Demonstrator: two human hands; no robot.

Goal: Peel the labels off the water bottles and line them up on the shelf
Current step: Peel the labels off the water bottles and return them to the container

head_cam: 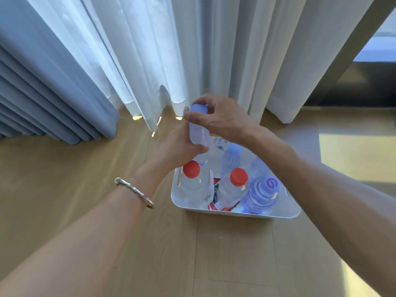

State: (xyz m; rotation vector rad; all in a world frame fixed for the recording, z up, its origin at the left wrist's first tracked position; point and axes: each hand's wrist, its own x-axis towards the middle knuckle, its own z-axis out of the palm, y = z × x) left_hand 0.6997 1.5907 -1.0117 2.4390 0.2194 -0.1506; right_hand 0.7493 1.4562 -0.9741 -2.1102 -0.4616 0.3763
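Bottle (199,133), base hidden behind left grip (177,146), right grip (222,118) pinching cap (198,108)

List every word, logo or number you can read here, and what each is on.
"G"-like swirl logo, letter uncertain: on the purple cap in the bin.
Too blurred to read: print on the red-and-white label loose in the bin.
Too blurred to read: blue print on the back label.
No text visible: the held bottle.
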